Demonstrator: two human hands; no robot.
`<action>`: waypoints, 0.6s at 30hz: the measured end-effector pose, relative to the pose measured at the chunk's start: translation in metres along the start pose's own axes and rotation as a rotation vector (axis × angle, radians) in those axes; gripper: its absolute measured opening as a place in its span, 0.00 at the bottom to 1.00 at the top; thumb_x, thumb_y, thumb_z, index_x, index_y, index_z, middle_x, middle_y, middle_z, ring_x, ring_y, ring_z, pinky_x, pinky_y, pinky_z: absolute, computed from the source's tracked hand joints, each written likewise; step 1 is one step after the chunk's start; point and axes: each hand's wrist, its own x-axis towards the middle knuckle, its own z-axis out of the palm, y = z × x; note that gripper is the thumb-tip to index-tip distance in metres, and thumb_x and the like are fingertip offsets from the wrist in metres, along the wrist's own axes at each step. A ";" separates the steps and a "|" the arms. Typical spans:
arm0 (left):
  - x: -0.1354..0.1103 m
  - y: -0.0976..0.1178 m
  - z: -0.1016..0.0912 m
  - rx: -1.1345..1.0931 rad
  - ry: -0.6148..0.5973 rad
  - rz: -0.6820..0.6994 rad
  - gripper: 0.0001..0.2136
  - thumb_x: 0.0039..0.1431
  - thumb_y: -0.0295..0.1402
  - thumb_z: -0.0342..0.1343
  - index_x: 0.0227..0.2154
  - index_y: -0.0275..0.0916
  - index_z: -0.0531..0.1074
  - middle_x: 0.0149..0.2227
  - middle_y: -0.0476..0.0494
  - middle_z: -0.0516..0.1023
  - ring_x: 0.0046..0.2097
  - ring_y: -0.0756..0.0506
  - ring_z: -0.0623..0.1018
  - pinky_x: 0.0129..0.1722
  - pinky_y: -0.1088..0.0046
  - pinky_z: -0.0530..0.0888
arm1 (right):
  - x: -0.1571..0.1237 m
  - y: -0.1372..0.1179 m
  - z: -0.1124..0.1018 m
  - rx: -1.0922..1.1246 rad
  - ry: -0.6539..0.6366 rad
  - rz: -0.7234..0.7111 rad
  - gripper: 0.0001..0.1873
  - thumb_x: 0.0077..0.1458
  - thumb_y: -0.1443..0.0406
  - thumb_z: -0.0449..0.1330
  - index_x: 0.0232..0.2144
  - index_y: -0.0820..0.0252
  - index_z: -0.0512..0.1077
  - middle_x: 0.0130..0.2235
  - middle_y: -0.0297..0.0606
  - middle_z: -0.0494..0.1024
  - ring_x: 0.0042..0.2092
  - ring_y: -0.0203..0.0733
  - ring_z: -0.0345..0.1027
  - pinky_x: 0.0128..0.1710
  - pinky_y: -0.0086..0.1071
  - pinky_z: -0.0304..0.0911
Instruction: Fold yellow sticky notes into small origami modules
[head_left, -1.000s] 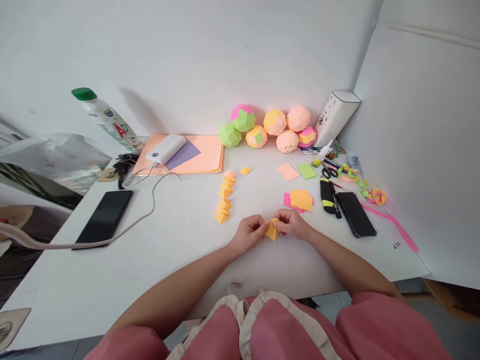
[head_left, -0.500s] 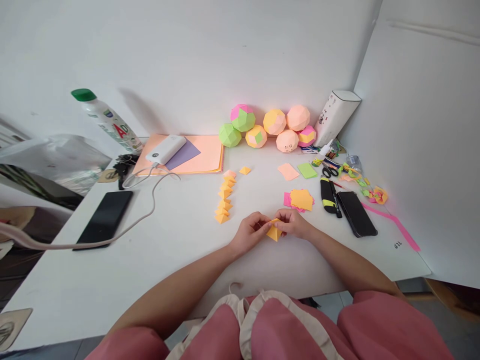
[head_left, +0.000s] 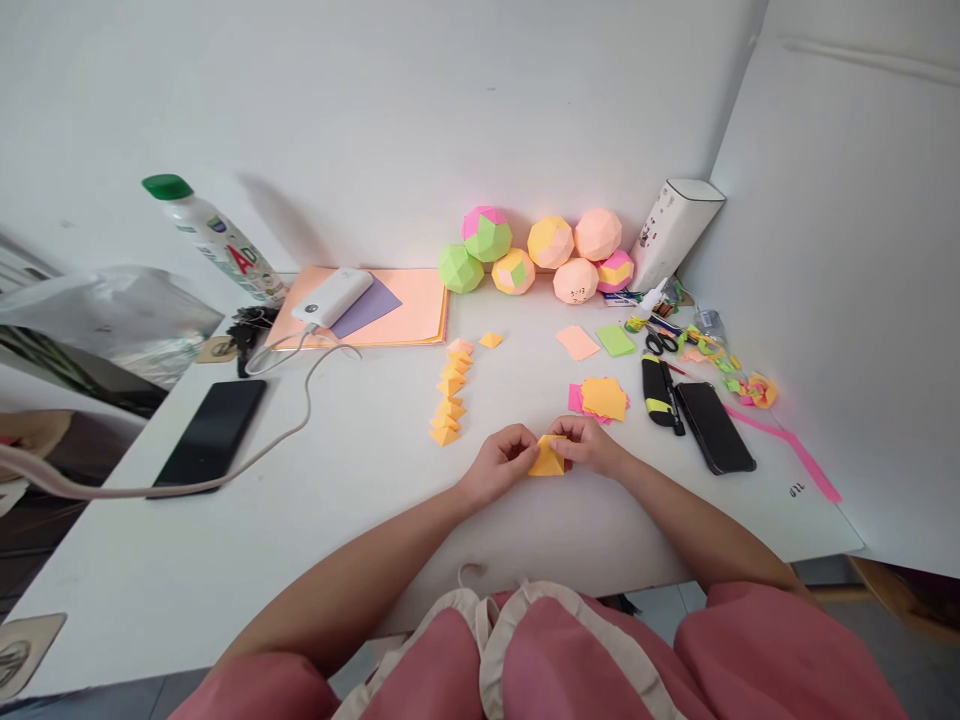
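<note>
Between my two hands is a small orange piece of folded paper [head_left: 548, 458], held just above the white table near its front edge. My left hand [head_left: 504, 462] pinches its left side with thumb and fingers. From the right, my right hand [head_left: 587, 444] grips the upper right part, thumb lying over the paper. To the left of my hands runs a row of folded orange paper pieces [head_left: 448, 410], with one single folded piece [head_left: 490, 340] beside its far end. Just beyond my right hand lies a pile of orange and pink paper squares [head_left: 602, 398].
Faceted paper balls [head_left: 551, 243] are stacked against the wall. A cutter [head_left: 657, 390], scissors [head_left: 661, 343] and a phone [head_left: 715, 428] lie at the right. Leftward are another phone [head_left: 211, 432], a power bank [head_left: 333, 298] with a cable, and a bottle [head_left: 225, 245].
The orange paper in my hands has turned and now shows a broader, flatter face with a straight lower edge. My hands have barely shifted, and the other things stay put.
</note>
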 end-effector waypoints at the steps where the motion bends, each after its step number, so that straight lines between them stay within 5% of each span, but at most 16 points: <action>1: 0.001 0.000 0.000 0.012 0.000 0.008 0.12 0.53 0.42 0.53 0.24 0.37 0.65 0.24 0.53 0.63 0.25 0.54 0.62 0.25 0.77 0.60 | 0.000 0.000 0.000 -0.007 -0.006 -0.001 0.12 0.47 0.58 0.61 0.25 0.62 0.67 0.22 0.30 0.70 0.21 0.31 0.65 0.21 0.25 0.60; 7: 0.005 -0.005 -0.004 -0.070 0.096 0.008 0.13 0.53 0.43 0.54 0.27 0.37 0.66 0.21 0.53 0.66 0.24 0.54 0.64 0.25 0.77 0.63 | -0.001 -0.005 0.003 -0.015 -0.010 -0.024 0.13 0.48 0.58 0.61 0.31 0.63 0.67 0.22 0.29 0.69 0.22 0.31 0.64 0.22 0.25 0.61; 18: 0.006 -0.008 -0.005 -0.238 0.059 -0.015 0.13 0.53 0.41 0.56 0.30 0.35 0.67 0.22 0.51 0.69 0.23 0.53 0.68 0.24 0.76 0.67 | 0.000 -0.007 0.000 0.023 -0.048 -0.037 0.14 0.51 0.57 0.59 0.24 0.62 0.66 0.19 0.31 0.70 0.21 0.31 0.63 0.22 0.26 0.60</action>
